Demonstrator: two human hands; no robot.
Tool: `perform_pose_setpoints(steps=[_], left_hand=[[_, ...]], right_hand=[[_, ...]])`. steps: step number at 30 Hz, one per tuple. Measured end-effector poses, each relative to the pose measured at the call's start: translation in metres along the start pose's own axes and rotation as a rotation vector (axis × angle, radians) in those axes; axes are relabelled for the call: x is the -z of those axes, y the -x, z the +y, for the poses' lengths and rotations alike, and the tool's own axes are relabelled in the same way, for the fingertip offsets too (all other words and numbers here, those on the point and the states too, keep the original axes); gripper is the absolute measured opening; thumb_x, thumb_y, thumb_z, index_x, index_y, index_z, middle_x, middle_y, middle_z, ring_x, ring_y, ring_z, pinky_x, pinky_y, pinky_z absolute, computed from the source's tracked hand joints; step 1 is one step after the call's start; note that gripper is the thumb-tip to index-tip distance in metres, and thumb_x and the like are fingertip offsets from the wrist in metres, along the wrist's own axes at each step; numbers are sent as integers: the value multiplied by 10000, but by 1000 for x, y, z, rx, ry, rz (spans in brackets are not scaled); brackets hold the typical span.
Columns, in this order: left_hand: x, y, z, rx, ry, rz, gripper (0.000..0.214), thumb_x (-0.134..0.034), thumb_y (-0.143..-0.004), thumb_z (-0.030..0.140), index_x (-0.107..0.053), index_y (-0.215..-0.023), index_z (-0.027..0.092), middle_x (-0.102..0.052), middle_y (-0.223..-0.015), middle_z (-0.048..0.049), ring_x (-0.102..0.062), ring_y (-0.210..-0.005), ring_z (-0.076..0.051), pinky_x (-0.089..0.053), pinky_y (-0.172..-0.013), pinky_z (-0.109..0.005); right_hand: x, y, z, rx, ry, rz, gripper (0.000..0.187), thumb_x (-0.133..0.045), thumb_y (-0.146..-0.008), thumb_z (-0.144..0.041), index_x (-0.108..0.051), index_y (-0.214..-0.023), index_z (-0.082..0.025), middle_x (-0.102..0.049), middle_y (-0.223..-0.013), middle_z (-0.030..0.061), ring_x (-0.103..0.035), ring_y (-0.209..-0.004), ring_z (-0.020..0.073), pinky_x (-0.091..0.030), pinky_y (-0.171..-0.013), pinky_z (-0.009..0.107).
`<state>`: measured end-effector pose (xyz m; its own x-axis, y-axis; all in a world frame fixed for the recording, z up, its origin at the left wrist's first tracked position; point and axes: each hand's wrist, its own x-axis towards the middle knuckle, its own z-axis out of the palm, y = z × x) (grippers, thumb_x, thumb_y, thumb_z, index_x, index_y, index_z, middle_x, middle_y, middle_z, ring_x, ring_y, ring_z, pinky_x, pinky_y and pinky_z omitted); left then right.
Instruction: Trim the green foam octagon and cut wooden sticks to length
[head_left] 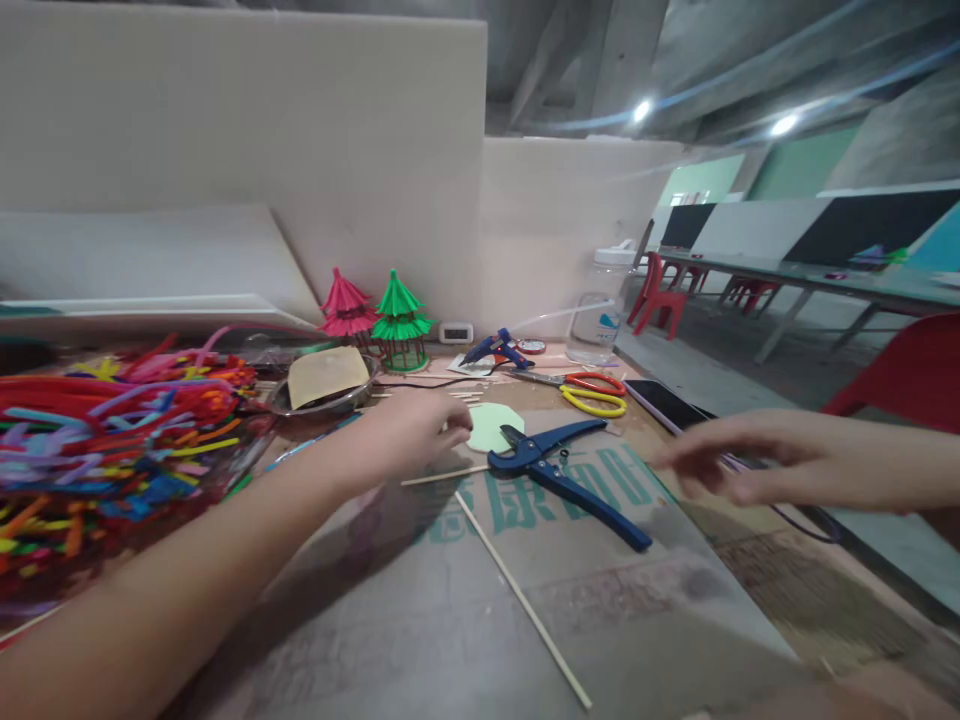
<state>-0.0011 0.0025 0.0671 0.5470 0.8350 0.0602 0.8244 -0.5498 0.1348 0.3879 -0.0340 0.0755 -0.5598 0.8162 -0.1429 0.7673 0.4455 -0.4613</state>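
Note:
My left hand [411, 430] reaches forward over the cardboard sheet [540, 600], its fingers curled at the edge of a pale green paper disc [491, 424]; whether they grip the disc is unclear. Just beyond it lies a blue hand cutter [559, 468] with its jaws beside the disc. A thin wooden stick [517, 590] lies diagonally on the cardboard, and a shorter stick [442, 476] lies under the left hand. My right hand [742, 462] comes in from the right, blurred, fingers stretched out and apart above the cardboard, holding nothing.
A heap of coloured pipe cleaners [105, 440] fills the left. Behind it stand a metal bowl [326, 400], a pink paper pagoda [346, 310], a green paper pagoda [400, 320]. Scissors [592, 392], a glue gun [495, 350], a phone [667, 405] and a plastic jar [600, 310] lie farther back.

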Motion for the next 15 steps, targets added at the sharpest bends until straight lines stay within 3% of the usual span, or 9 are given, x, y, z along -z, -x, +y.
perform_pose_setpoints(steps=[2, 5, 10, 15], left_hand=[[7, 9, -3, -21, 5, -113, 187, -561, -849, 273, -728, -924, 233, -726, -873, -17, -644, -770, -178, -422, -644, -254], [6, 20, 3, -175, 120, -208, 206, -668, -792, 285, -722, -990, 285, -707, -942, 3, -640, -835, -176, -440, -697, -245], [-12, 21, 25, -362, 144, -256, 212, -734, -772, 301, -718, -982, 279, -680, -997, -7, -615, -955, -199, -447, -787, -258], [-26, 11, 26, -409, 134, -275, 107, -604, -879, 263, -704, -917, 258, -671, -929, -7, -602, -912, -181, -434, -786, -258]], right_hand=[[-17, -25, -13, 61, 37, 24, 558, -584, -844, -559, -510, -1373, -400, -643, -1257, 57, -625, -1101, 255, -512, -907, 370], [-38, -65, -15, 205, 110, 41, 673, -639, -825, -505, -424, -1441, -343, -473, -1468, 39, -466, -1316, 295, -410, -1069, 434], [-54, -109, -3, 265, 188, 91, 566, -532, -907, -471, -478, -1402, -201, -525, -1401, 124, -495, -1277, 286, -389, -1070, 451], [-61, -124, -3, 299, 385, 133, 433, -589, -888, -346, -568, -1285, -174, -591, -1228, 133, -542, -1150, 283, -427, -986, 419]])
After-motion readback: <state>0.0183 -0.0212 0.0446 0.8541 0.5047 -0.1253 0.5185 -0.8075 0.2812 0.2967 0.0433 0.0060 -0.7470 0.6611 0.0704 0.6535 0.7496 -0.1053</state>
